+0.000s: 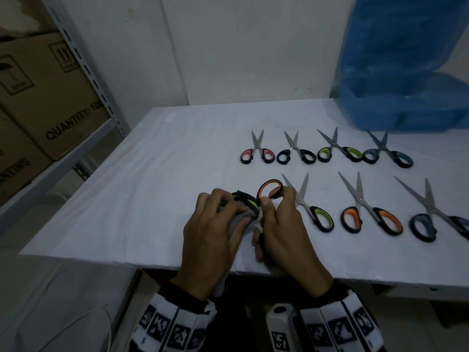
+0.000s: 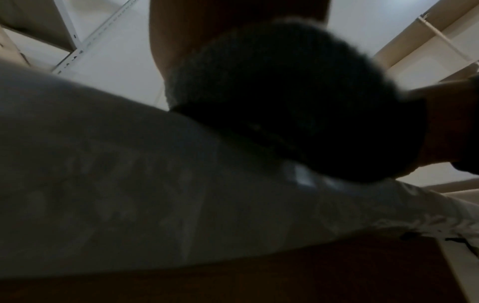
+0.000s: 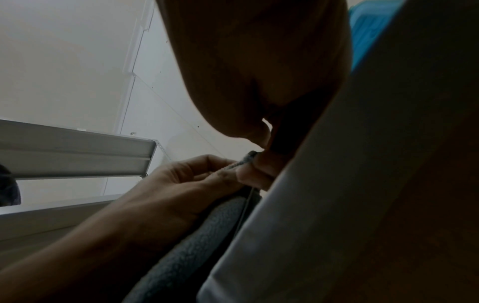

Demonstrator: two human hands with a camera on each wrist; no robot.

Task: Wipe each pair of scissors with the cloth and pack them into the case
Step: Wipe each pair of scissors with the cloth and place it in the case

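Note:
On the white table my left hand grips a grey cloth wrapped round the blades of a pair of scissors. My right hand pinches that pair's orange-lined handle loop, which stands up. A green-lined loop shows by my left fingers; I cannot tell which pair it belongs to. The blades are hidden. In the left wrist view the cloth is a dark fuzzy mass. In the right wrist view the cloth lies under the left hand. The blue case stands at the back right.
Several pairs of scissors lie open in two rows right of my hands, the nearest a green-handled pair. A metal shelf with cardboard boxes stands to the left. The table's front edge runs under my wrists.

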